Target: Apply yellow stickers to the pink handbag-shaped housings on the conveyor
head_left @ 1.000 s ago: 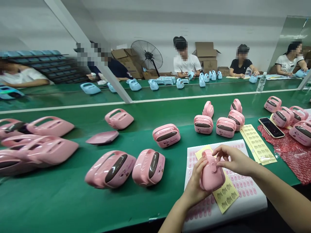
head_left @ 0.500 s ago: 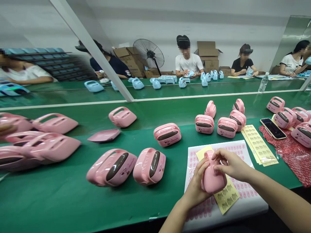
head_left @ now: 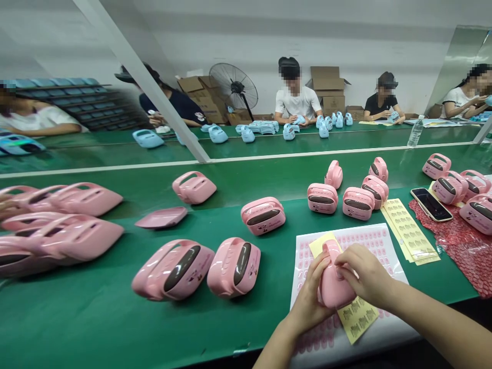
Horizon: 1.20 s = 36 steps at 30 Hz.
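Observation:
My left hand [head_left: 312,292] is wrapped round a pink plastic casing with a handle [head_left: 335,292], held tilted over the white sheet. My right hand [head_left: 367,274] is closed, thumb and fingertips pinched together against the casing's face. Whatever is between those fingertips is too small to make out. Under the casing lies a yellow label sheet [head_left: 359,320] with dark print. Beneath that is a white sheet of pink oval stickers [head_left: 378,238].
Several pink casings with dark windows [head_left: 233,267] stand to the left and beyond. More yellow label sheets [head_left: 409,230], a phone [head_left: 431,204] and red bubble wrap [head_left: 455,241] lie at right. A bottle [head_left: 415,132] stands behind. Co-workers [head_left: 298,102] sit opposite with blue casings.
My right fingers have shifted slightly and closed further against the casing's face. My left hand keeps its hold. At far left, a co-worker's hand and pink casings have moved slightly.

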### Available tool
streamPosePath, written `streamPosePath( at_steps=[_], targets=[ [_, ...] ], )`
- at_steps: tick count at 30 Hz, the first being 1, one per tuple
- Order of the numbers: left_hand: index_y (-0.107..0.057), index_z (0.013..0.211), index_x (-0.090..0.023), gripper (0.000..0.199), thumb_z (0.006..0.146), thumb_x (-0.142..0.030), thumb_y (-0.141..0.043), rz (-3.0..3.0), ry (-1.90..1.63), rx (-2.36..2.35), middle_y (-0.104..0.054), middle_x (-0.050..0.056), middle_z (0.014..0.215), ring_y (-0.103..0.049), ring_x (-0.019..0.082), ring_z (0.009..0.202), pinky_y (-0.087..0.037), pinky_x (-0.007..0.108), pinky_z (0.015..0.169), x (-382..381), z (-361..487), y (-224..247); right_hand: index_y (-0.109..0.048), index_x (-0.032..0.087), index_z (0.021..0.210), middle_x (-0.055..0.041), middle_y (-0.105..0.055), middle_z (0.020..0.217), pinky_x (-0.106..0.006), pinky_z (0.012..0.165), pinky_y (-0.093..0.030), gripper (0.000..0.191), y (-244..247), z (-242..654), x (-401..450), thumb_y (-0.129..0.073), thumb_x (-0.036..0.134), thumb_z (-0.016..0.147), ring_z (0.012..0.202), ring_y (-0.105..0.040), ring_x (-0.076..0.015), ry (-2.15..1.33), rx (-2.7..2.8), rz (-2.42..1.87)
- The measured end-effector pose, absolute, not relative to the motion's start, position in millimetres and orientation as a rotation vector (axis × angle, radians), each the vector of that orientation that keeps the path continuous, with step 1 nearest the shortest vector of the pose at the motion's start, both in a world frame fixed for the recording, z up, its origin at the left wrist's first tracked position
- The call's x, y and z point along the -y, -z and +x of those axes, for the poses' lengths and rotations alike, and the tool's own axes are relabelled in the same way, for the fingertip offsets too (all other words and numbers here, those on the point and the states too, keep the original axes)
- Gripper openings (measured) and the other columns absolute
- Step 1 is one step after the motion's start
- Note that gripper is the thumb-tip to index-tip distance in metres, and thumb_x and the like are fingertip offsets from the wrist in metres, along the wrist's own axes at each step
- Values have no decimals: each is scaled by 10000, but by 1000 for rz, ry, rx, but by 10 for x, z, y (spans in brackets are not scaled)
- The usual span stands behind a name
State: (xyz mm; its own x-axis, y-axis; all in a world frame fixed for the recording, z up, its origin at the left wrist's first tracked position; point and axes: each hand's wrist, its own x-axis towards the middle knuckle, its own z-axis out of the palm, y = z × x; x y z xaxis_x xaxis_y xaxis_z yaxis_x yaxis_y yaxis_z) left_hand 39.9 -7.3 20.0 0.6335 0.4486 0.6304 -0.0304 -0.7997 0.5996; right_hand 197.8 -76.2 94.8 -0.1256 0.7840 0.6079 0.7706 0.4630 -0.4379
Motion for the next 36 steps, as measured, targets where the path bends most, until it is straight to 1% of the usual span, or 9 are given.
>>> streamPosePath(
  at_steps=[4, 8, 11, 15, 19, 23, 29, 32, 36],
  targets=[
    [-210, 1367, -272, 826, 698, -275, -694, 2293, -1113, -309, -367, 147, 1313, -376, 306, 1261, -409, 473, 982, 84, 406, -210, -528, 165, 999, -57, -607, 735, -318, 563, -424, 171, -918, 1915, 823, -401, 153, 885, 624, -493, -187, 324, 1966, -1313],
    [-211, 1372, -265, 830, 698, -262, -696, 2299, -1113, -297, -360, 155, 1321, -368, 311, 1267, -405, 479, 984, 83, 405, -190, -450, 157, 1162, -110, -605, 951, -357, 672, -484, 295, -867, 1863, 820, -419, 184, 870, 794, -551, -215, 268, 1848, -1395],
    [-216, 1372, -264, 844, 685, -235, -705, 2283, -1104, -298, -362, 161, 1326, -377, 316, 1261, -405, 489, 981, 74, 401, -174, -403, 162, 1208, -135, -549, 1075, -405, 811, -482, 380, -802, 1846, 781, -444, 198, 832, 972, -526, -242, 74, 1711, -1419],
    [-233, 1363, -279, 847, 668, -246, -717, 2243, -1111, -311, -384, 156, 1314, -401, 324, 1244, -414, 500, 967, 51, 386, -141, -426, 195, 1177, -115, -527, 1095, -435, 890, -436, 374, -728, 1860, 694, -487, 247, 811, 1024, -501, -244, -268, 1563, -1444],
    [-245, 1354, -292, 855, 651, -274, -732, 2200, -1130, -303, -394, 160, 1312, -443, 333, 1213, -447, 484, 933, 38, 349, -109, -433, 199, 1195, -86, -515, 1068, -370, 799, -460, 494, -706, 1968, 535, -579, 405, 771, 922, -533, -208, -902, 1375, -1491],
    [-231, 1351, -311, 909, 614, -276, -762, 2204, -1114, -261, -411, 163, 1308, -442, 351, 1214, -443, 504, 927, 46, 311, -153, -467, 191, 1201, -47, -517, 973, -305, 718, -447, 497, -768, 2114, 433, -503, 499, 814, 766, -533, -139, -1318, 1297, -1305],
    [-224, 1351, -333, 900, 625, -280, -754, 2198, -1089, -306, -420, 158, 1313, -450, 346, 1211, -448, 501, 922, 39, 284, -272, -434, 248, 1284, -45, -531, 1092, -290, 725, -437, 594, -990, 2068, 523, -645, 332, 735, 771, -490, -132, -1218, 1457, -1280],
    [-236, 1348, -341, 930, 593, -283, -776, 2193, -1087, -358, -435, 150, 1316, -468, 351, 1193, -449, 507, 919, 42, 233, -283, -484, 229, 1229, -47, -537, 1029, -289, 726, -452, 519, -1064, 2021, 497, -640, 282, 737, 788, -496, -141, -1098, 1493, -1339],
    [-211, 1376, -348, 1068, 499, -386, -819, 2164, -967, -464, -501, 130, 1296, -512, 386, 1136, -482, 555, 862, 1, 102, -149, -598, 223, 1080, -43, -495, 971, -285, 749, -457, 413, -1185, 2110, 325, -693, 310, 688, 854, -504, -152, -894, 1650, -1366]
  ],
)
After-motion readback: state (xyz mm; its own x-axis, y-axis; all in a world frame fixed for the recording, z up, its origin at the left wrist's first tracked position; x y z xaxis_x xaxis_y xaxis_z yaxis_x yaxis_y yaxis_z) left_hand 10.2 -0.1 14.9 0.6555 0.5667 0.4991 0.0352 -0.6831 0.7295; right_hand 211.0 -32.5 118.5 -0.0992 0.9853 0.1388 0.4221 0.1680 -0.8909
